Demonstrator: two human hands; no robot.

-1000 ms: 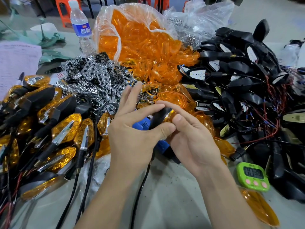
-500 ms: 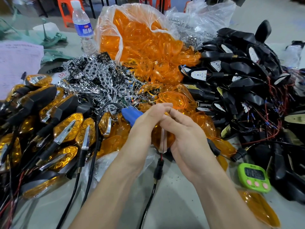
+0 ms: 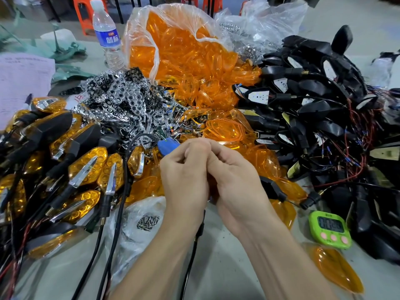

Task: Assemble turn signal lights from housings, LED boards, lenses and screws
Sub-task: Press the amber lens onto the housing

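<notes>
Fingers (image 3: 194,148) tight around blue tool (image 3: 167,146)

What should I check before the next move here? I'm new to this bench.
1. Blue screwdriver gripped in left hand: ok.
2. Housing held by right hand, only its stem showing: ok.
3. Screwdriver tip seating: cannot tell, hidden between the hands.
4. Lens flush on housing: cannot tell, hidden.
5. Screws ready in bag beside the left forearm: ok.
</notes>
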